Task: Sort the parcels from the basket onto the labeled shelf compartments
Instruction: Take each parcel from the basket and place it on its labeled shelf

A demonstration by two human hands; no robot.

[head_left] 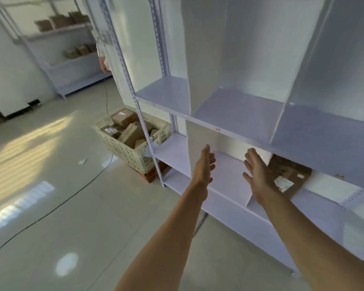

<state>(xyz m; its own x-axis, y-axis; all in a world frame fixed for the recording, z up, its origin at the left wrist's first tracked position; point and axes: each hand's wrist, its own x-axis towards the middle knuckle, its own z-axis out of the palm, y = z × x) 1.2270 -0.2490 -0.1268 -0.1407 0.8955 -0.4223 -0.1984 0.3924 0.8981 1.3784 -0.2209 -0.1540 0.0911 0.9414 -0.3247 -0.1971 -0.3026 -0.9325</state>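
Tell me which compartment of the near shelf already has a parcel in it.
The lower-row compartment right of the right hand: a brown parcel with a white label lies flat in it. Every other visible compartment holds nothing.

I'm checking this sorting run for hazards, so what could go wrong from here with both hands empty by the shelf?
1. A black cable runs across the floor toward the basket; walking back for a parcel could mean a trip.
2. The brown parcel on the lower shelf seems to jut past the front edge, so the right hand beside it might knock it off.
3. The shelf label looks small and faint, so misreading a compartment is possible.
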